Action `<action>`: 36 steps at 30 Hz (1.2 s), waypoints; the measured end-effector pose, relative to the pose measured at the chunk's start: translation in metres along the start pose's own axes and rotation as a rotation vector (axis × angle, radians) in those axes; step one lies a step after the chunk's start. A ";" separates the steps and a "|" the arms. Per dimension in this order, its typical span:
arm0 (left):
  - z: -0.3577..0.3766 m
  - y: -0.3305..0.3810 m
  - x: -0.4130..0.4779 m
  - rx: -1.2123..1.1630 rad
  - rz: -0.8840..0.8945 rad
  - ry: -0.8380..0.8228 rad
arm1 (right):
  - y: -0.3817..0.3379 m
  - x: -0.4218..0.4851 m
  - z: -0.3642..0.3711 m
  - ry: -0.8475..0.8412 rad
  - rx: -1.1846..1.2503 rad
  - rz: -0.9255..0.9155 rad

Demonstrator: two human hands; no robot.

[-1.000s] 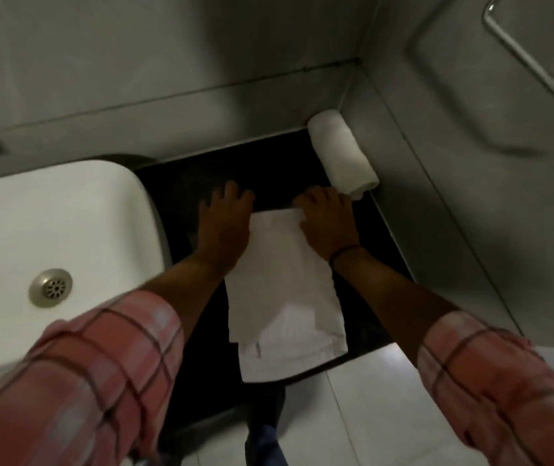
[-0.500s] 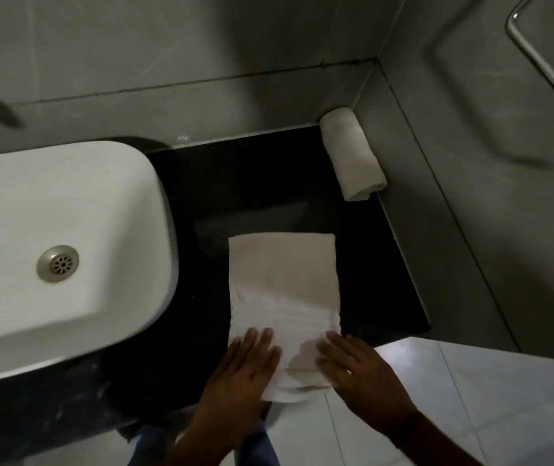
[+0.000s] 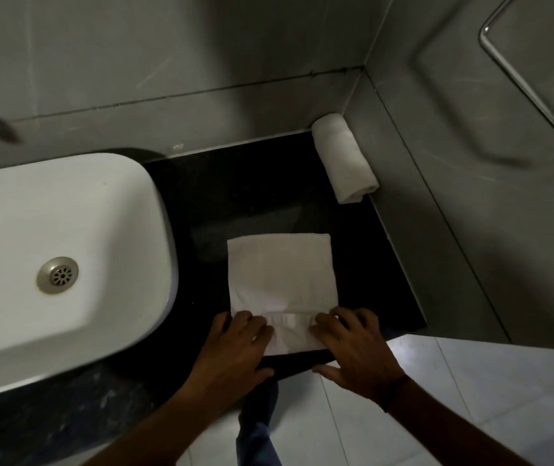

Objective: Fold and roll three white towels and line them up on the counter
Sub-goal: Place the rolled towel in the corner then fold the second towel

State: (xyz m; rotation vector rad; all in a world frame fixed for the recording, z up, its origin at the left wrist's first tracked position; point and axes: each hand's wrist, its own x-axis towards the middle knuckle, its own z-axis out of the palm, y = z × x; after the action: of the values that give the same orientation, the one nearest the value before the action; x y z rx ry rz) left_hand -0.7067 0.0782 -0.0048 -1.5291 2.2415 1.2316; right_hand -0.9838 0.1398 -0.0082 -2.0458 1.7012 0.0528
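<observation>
Fingers of the left hand and right hand lie spread, pressing flat on the near end of the folded white towel, gripping nothing. It lies on the black desk; a rolled towel sits in the far corner.

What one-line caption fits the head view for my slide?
Both hands, left hand and right hand, start rolling the folded towel beside one rolled towel.

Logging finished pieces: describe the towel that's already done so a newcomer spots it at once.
Start at the white sink, then cross the black counter to the far right corner. The rolled towel lies there against the side wall, a tight cylinder, unlike the flat folded towel.
</observation>
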 end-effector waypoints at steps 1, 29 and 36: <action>-0.004 0.001 0.000 0.060 0.046 0.018 | 0.001 0.001 -0.003 0.012 -0.093 -0.066; -0.082 0.020 0.094 0.550 0.343 0.232 | 0.020 0.063 -0.038 0.199 -0.231 0.023; -0.131 0.020 0.135 0.600 0.376 0.026 | 0.033 0.064 -0.038 0.279 0.188 0.129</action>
State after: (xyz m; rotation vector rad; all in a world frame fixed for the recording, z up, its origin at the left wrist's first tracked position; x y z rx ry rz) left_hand -0.7464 -0.1053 0.0175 -0.9336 2.6548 0.5047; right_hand -1.0097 0.0629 -0.0064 -1.8714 1.9213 -0.3531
